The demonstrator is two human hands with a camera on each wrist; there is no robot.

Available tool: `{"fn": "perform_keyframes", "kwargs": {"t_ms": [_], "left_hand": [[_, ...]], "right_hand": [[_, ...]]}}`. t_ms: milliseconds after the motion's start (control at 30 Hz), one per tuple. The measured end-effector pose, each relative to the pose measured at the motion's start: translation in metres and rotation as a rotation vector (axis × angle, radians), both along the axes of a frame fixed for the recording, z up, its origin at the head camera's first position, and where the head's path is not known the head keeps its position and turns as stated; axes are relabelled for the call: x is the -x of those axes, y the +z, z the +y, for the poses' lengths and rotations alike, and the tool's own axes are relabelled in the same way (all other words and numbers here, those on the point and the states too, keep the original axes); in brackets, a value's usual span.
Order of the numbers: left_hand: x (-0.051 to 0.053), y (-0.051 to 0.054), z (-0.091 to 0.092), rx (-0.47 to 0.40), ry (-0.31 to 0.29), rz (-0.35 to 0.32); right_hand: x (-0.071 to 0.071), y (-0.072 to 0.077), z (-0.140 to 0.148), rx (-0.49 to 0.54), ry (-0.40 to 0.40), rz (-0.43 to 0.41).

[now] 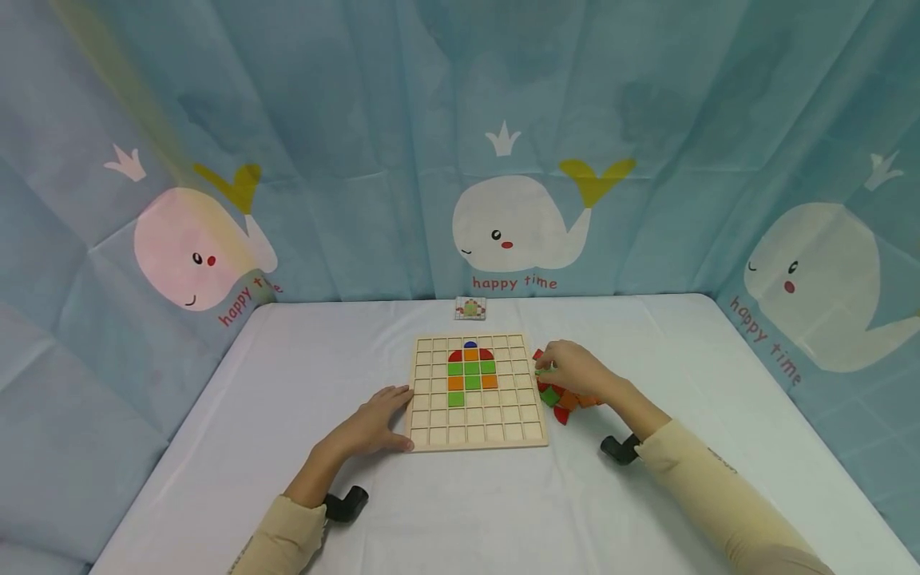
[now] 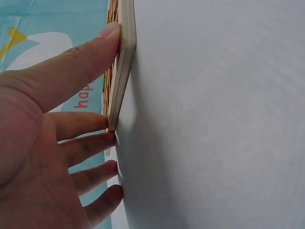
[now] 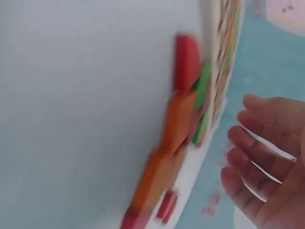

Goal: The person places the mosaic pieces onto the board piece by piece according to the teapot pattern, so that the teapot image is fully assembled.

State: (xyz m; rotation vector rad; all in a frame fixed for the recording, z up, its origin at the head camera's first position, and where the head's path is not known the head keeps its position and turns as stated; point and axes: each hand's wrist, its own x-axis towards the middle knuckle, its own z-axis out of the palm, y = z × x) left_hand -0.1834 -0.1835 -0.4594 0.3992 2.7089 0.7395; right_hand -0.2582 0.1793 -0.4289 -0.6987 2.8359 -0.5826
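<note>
A wooden grid board (image 1: 503, 432) lies on the white table, with green, orange, red and blue pieces in its upper middle cells. My left hand (image 1: 374, 422) touches the board's left edge, fingers spread; in the left wrist view the thumb of this hand (image 2: 52, 124) rests on the board's rim (image 2: 125, 62). Right of the board, my right hand (image 1: 577, 370) is over a pile of loose pieces (image 1: 569, 400). The right wrist view shows this hand (image 3: 271, 157) with loosely bent fingers and nothing visible in them, beside orange pieces (image 3: 177, 121) and a red piece (image 3: 186, 62).
A small patterned card (image 1: 470, 308) lies behind the board at the table's back edge. Blue curtains with whale prints (image 1: 517, 224) stand behind and at both sides. A black device is at each wrist, the left one (image 1: 348, 505) and the right one (image 1: 620, 450).
</note>
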Motion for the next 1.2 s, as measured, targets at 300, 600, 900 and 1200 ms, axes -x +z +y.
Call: {"fn": "perform_keyframes", "kwargs": {"t_ms": [300,600,900,1200], "left_hand": [[0.0,0.0,0.0,0.007,-0.001,0.003],[0.0,-0.001,-0.001,0.008,-0.001,0.0],[0.0,0.0,0.0,0.019,0.001,-0.002],[0.0,0.001,0.001,0.023,0.008,0.003]], "right_hand": [[0.002,-0.014,0.032,-0.058,-0.12,-0.093],[0.0,-0.015,0.041,-0.059,-0.143,-0.145],[-0.001,-0.013,0.047,-0.079,-0.172,-0.17],[-0.001,-0.013,0.046,-0.155,-0.162,-0.117]]}}
